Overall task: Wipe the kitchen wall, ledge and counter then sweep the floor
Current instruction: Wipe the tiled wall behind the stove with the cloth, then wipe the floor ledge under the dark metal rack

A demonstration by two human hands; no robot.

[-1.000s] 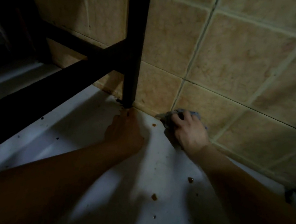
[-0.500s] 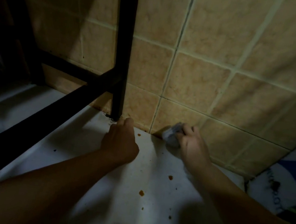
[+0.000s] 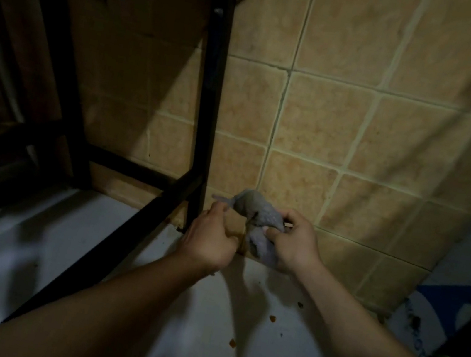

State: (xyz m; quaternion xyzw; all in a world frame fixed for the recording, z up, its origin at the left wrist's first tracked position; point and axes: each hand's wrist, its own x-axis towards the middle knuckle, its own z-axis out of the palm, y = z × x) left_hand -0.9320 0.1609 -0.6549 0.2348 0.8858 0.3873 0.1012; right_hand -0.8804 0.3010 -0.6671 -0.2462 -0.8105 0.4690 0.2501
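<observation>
between both hands, just off the white counter (image 3: 98,255), a crumpled grey cloth (image 3: 256,212) hangs against the foot of the tan tiled wall (image 3: 359,130). the left hand (image 3: 209,239) pinches one thin corner of it with curled fingers; the right hand (image 3: 295,243) curls round its bunched lower part. a black metal rack (image 3: 208,106) stands just left of the hands, and brown spots (image 3: 272,318) dot the counter nearer the camera.
</observation>
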